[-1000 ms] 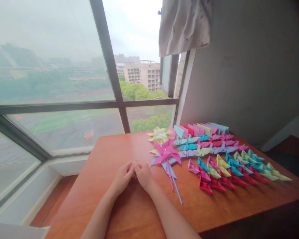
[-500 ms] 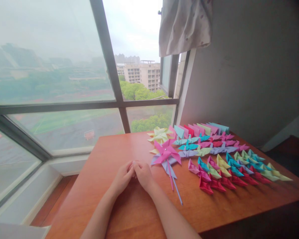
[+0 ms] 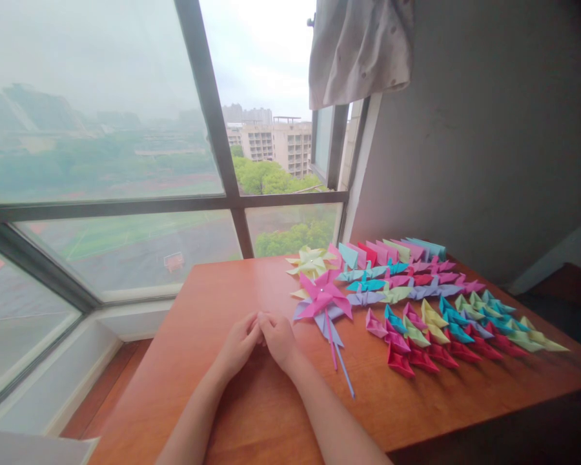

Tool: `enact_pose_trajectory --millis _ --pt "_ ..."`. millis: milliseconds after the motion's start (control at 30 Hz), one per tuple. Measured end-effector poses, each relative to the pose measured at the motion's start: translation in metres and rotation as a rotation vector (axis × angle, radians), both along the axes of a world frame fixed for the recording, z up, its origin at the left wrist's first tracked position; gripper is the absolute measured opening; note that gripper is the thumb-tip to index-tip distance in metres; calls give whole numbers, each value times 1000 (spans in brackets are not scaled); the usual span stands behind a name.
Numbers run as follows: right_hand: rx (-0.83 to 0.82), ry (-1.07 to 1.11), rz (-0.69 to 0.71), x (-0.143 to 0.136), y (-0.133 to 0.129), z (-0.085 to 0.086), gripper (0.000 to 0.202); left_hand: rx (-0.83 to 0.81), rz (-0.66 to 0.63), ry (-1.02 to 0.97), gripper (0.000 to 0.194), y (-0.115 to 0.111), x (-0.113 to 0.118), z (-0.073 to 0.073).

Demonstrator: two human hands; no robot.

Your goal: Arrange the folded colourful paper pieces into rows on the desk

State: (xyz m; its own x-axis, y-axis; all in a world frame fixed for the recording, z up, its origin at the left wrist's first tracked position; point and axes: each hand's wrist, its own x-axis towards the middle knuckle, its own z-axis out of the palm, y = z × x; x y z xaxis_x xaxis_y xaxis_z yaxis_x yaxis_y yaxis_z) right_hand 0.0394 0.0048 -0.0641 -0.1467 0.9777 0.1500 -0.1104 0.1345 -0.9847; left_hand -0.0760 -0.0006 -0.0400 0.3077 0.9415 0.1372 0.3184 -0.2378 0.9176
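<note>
My left hand (image 3: 243,343) and my right hand (image 3: 277,340) rest together on the wooden table (image 3: 174,361), fingertips meeting and fingers curled. No object shows in either of them. Just right of my right hand lies a pink paper pinwheel (image 3: 323,296) on a pink stick, over a purple pinwheel (image 3: 333,327) with a blue-purple stick. A pale yellow pinwheel (image 3: 312,261) is behind them. The undersides of both hands are hidden.
Rows of folded paper boats (image 3: 448,363) and paper cranes (image 3: 366,284) cover the table's right part, with folded paper pieces (image 3: 380,253) along the back. A window frame (image 3: 126,208) stands behind the table, a curtain (image 3: 361,51) above.
</note>
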Motion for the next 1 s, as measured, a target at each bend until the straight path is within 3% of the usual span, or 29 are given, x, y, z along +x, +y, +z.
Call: enact_pose_trajectory --millis 1000 --pt "-22 -19 -4 1 -3 8 50 2 -8 -3 38 0 0 1"
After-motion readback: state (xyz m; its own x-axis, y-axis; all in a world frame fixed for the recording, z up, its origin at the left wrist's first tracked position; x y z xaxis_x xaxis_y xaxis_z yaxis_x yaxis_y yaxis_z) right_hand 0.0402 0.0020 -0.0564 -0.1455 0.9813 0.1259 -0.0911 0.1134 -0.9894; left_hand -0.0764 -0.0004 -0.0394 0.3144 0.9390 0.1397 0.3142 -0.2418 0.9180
